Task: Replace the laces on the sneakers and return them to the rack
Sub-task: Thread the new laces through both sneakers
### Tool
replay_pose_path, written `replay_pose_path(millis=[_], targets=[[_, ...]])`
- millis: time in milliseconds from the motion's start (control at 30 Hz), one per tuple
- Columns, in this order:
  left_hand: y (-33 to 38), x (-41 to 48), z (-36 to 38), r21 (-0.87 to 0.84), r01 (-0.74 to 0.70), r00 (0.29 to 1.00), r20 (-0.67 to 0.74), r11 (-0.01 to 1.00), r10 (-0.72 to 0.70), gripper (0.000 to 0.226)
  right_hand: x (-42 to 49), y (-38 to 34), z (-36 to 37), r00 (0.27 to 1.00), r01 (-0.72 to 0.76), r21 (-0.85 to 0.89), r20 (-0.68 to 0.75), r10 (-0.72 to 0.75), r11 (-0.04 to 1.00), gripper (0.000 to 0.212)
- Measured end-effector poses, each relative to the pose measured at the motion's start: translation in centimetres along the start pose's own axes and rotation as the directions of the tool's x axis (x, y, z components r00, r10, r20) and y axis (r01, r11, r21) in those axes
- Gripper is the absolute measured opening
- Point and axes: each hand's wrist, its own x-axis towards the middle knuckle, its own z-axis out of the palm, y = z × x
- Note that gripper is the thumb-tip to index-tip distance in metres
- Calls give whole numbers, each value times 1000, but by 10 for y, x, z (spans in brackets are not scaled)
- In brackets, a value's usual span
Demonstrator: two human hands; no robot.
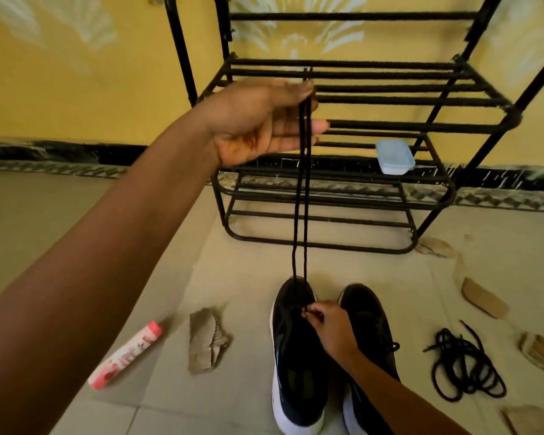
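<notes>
Left hand (264, 120): raised high, thumb and forefinger pinched together on both ends of the black lace (302, 196); the other fingers loosely spread.
Right hand (330, 328): low, fingertips closed at the eyelets of the left sneaker (296, 356), pressing on or pinching the lace there; which one cannot be told.
Lace: two strands run taut from the raised hand down to the toe end of that sneaker.
Step in hand: judged to be evening the lace after the first eyelet pair.
Doing it well: keep both ends level at the pinch, hold the shoe steady, keep the strands untwisted before crossing them.
Right sneaker (371, 334): just beside its mate on the floor (248, 277); lacing unclear.
Spare laces (465, 365): a loose black tangle, right of the pair.
Shoe rack (358, 89): black, beyond the shoes, against the yellow wall; carries only a small lidded tub (394, 157).
Pink tube (126, 356): lying on the floor, left.
Cardboard scraps (206, 337): scattered about.
</notes>
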Motion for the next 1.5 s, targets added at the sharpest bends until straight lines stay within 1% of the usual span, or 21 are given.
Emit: replay_pose_path(millis=[100, 200, 333, 400, 467, 533, 567, 633, 733, 800, 900, 933, 1033, 1100, 1133, 1167, 1233, 1300, 1400, 1500], targets=[[-2, 3, -1, 32, 21, 999, 39, 999, -22, 13, 4, -4, 2, 999, -29, 15, -25, 29, 999, 14], [-3, 4, 2, 87, 35, 996, 77, 996, -42, 18, 5, -9, 2, 991, -119, 135, -42, 126, 984, 8], [-1, 4, 4, 98, 34, 997, 62, 995, -40, 16, 7, -14, -2, 970, -221, 295, -34, 242, 930, 15], [-1, 4, 5, 95, 38, 997, 56, 995, -44, 14, 7, -16, -6, 965, -240, 334, -25, 263, 911, 20], [-2, 3, 5, 97, 42, 998, 50, 994, -47, 14, 5, -19, -7, 974, -208, 269, -29, 224, 940, 19], [-3, 3, 4, 109, 45, 997, 53, 993, -51, 16, 4, -20, -6, 990, -121, 127, -63, 129, 985, 11], [-4, 3, 4, 118, 48, 997, 59, 992, -55, 17, 4, -21, -6, 994, -71, 63, -73, 76, 995, 11], [-6, 3, 5, 133, 60, 995, 71, 989, -70, 18, 6, -23, -7, 999, -18, 1, -49, 18, 1000, 13], [-10, 2, 8, 140, 74, 993, 83, 987, -87, 18, 11, -22, -9, 1000, -30, 11, 2, 30, 1000, 12], [-14, 3, 10, 147, 90, 990, 91, 985, -104, 17, 12, -21, -10, 997, -70, 113, 36, 66, 991, 19], [-22, 3, 11, 192, 133, 981, 115, 972, -157, 16, 10, -18, -9, 994, -99, 178, 57, 90, 979, 25], [-26, 2, 12, 204, 150, 977, 122, 967, -177, 16, 9, -18, -9, 994, -107, 211, 58, 97, 972, 22], [-37, 2, 13, 244, 209, 961, 125, 947, -245, 15, 10, -16, -7, 995, -98, 195, 26, 95, 976, 12], [-45, 4, 12, 284, 237, 955, 110, 929, -277, 15, 14, -14, -4, 996, -63, 106, 62, 56, 992, 6], [-48, 4, 12, 297, 246, 953, 98, 923, -286, 14, 14, -15, -3, 995, -64, 61, 80, 59, 996, 3], [-50, 5, 12, 307, 253, 953, 85, 917, -291, 13, 16, -17, -3, 993, -82, 41, 93, 78, 996, 6], [-53, 6, 11, 317, 263, 953, 62, 911, -297, 13, 17, -18, -2, 992, -85, 47, 98, 80, 995, 18], [-52, 6, 10, 322, 263, 953, 59, 909, -297, 13, 17, -21, -4, 995, -77, 51, 60, 74, 996, 20], [-49, 6, 9, 321, 253, 956, 60, 913, -286, 13, 17, -24, -7, 999, 25, -12, 46, -25, 1000, 16], [-47, 6, 10, 314, 235, 962, 60, 920, -267, 13, 17, -29, -6, 985, 145, -223, 126, -119, 964, 24]])
